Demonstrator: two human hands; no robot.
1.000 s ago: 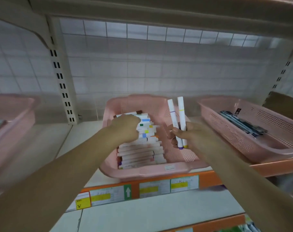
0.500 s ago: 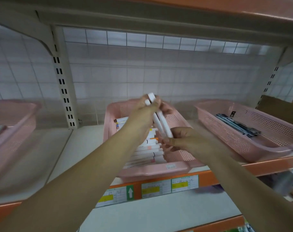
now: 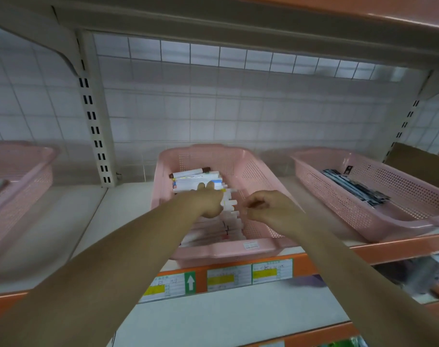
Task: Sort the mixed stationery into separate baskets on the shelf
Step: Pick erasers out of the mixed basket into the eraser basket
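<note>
White markers (image 3: 191, 182) now lie stacked under left hand (image 3: 209, 202), right hand (image 3: 269, 212) emptied.

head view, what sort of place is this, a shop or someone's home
Probably a shop or stockroom, not a home: a slotted shelving upright, label tags along the orange shelf edge, and a pink basket holding markers.

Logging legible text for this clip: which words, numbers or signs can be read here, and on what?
No words are readable.
Green tag on the shelf edge: a white up arrow, no text.
Price labels beside it: print and handwriting too blurred.
Sticker on the middle basket: too small.
Markers: no legible print.
</note>
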